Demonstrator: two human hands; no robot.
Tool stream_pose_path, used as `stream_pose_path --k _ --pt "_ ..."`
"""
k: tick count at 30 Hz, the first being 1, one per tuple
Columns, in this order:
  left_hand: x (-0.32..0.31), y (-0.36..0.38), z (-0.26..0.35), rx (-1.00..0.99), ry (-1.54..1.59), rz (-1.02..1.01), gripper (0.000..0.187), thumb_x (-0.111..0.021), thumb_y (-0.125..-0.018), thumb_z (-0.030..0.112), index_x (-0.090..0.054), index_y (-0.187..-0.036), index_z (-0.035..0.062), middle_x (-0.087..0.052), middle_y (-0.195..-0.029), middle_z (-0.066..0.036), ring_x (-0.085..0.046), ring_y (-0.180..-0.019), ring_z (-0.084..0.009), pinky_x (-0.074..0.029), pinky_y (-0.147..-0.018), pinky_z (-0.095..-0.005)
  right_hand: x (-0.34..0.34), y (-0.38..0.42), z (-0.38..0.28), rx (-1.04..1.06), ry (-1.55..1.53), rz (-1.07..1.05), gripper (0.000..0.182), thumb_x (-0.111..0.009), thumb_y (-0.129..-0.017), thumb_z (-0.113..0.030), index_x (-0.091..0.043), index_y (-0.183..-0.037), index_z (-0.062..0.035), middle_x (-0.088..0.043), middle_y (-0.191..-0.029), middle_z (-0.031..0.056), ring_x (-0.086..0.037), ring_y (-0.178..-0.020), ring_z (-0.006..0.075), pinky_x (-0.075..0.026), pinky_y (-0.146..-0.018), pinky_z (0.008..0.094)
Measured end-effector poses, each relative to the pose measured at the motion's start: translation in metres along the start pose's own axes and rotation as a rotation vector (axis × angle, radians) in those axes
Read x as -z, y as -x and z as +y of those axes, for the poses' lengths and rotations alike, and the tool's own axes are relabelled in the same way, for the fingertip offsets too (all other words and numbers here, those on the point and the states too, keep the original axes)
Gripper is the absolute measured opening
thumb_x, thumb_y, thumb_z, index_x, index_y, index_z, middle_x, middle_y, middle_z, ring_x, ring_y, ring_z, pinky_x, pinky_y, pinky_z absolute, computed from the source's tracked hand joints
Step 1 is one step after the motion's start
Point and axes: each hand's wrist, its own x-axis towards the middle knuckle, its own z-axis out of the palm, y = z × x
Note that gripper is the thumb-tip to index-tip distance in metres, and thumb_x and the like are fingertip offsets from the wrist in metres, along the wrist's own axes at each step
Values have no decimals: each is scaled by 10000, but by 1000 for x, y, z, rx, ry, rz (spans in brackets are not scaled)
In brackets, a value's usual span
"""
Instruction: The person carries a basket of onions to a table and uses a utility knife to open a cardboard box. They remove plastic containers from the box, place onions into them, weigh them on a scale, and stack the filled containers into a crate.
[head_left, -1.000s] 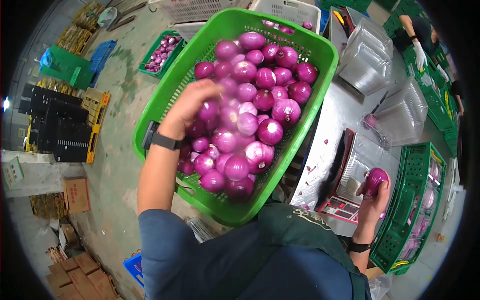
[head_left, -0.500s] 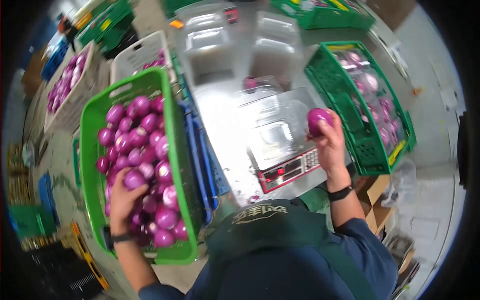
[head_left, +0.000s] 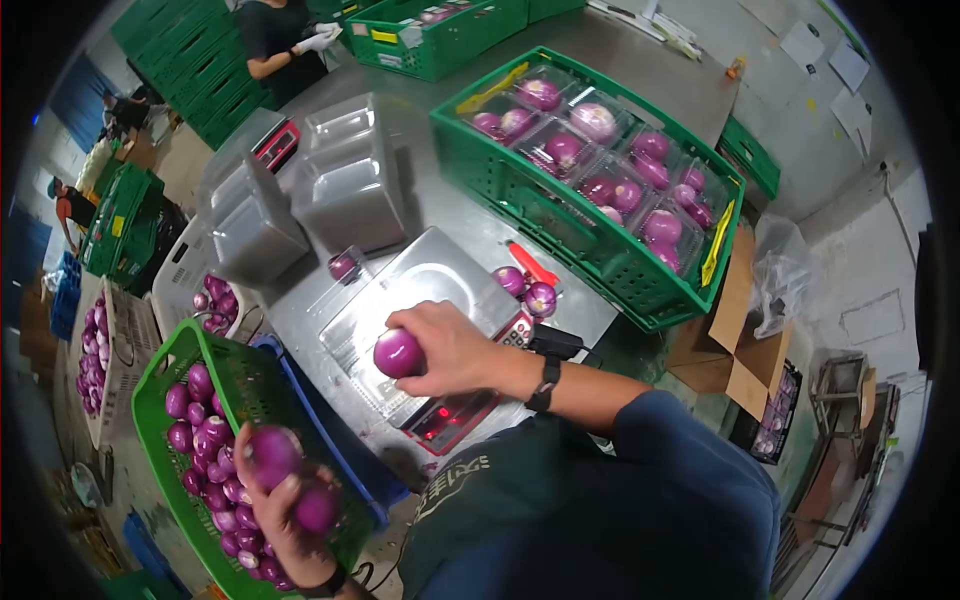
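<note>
My right hand (head_left: pixel 452 349) grips one purple onion (head_left: pixel 397 353) and holds it over a clear plastic tray (head_left: pixel 352 335) that lies on the scale (head_left: pixel 440 300). My left hand (head_left: pixel 283 503) is lifted above the green basket (head_left: pixel 250 380) at my left and holds two purple onions (head_left: pixel 272 452). The basket is full of purple onions (head_left: pixel 200 440). Two loose onions (head_left: pixel 528 290) sit on the metal table right of the scale, next to a red tool (head_left: pixel 532 264).
A green crate (head_left: pixel 520 195) of onions packed in clear boxes stands at the far right of the table. Stacks of empty clear trays (head_left: pixel 345 185) stand behind the scale. A cardboard box (head_left: pixel 735 345) is on the floor. Other people (head_left: pixel 275 35) work at the far end.
The view has swung toward the table. My right hand brought its onion down over the tray on the scale. My left hand rose out of the basket with two onions.
</note>
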Motion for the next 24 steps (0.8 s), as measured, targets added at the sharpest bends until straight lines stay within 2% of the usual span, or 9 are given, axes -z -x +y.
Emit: stream_pose_path --k 1,3,6,7,9,16,22,23,24 --pt "-6 -11 -14 29 -2 -23 864 -695 -726 74 -352 -1517 127 -590 -1175 -164 -670 -719 -269 -610 -633 -360 -5 0 7 52 -30 57 650 -836 -645 -348 -597 -1174 -55 -626 -1024 179 -602 -979 364 -442 -867 464" --pt "-33 -29 -37 50 -12 -5 776 -667 -761 -11 -397 -1477 122 -577 -1217 -134 -657 -939 -241 -620 -701 -366 -2 5 23 -3 49 -2 669 -831 -657 -372 -586 -1195 -59 -635 -1067 169 -595 -1019 376 -449 -908 480" --pt "-45 -58 -80 -107 -386 36 741 -753 -746 -25 -465 -1420 82 -572 -1257 -101 -618 -1043 -222 -530 -899 -326 -7 -2 30 54 23 -47 670 -832 -645 -424 -619 -1169 -65 -644 -1032 165 -601 -987 381 -434 -952 503" --pt "-46 -67 -94 -120 -422 44 764 -773 -723 -8 -479 -1421 97 -561 -1264 -88 -609 -1030 -199 -544 -852 -309 -4 -3 29 43 48 -108 676 -827 -644 -434 -624 -1183 -80 -658 -1045 156 -595 -1056 355 -396 -987 523" --pt "-53 -80 -114 -153 -496 -14 774 -809 -720 4 -479 -1415 88 -581 -1234 -86 -608 -1030 -188 -525 -915 -322 -3 -2 30 33 103 -132 627 -818 -654 -422 -647 -1155 -87 -688 -1087 104 -529 -1227 327 -291 -1069 576" --pt "-54 -89 -137 -291 -1120 -48 652 -802 -797 153 -565 -1398 66 -599 -1271 -184 -610 -1148 -277 -539 -909 -343 -6 2 35 109 230 -215 530 -825 -664 -424 -694 -1070 -110 -690 -1104 78 -497 -1269 346 -246 -1085 611" --pt "-35 -78 -153 -501 -888 54 359 -746 -878 135 -654 -1205 19 -567 -1316 -184 -596 -1167 -264 -489 -991 -337 -14 12 49 51 9 64 420 -836 -722 -359 -694 -974 -55 -694 -1074 113 -574 -1151 343 -404 -1005 501" --pt "-25 -81 -162 -522 -747 74 253 -715 -901 80 -658 -1134 -2 -584 -1296 -167 -598 -1145 -232 -484 -982 -322 -6 9 47 58 -12 91 369 -829 -757 -298 -682 -953 -23 -691 -1060 137 -613 -1063 341 -472 -924 441" --pt "-20 -78 -161 -488 -668 166 228 -712 -872 87 -672 -1083 9 -635 -1207 -173 -619 -1140 -296 -477 -1003 -367 1 7 44 34 -6 112 309 -810 -780 -245 -675 -948 -23 -692 -1052 147 -627 -1021 344 -489 -899 445"
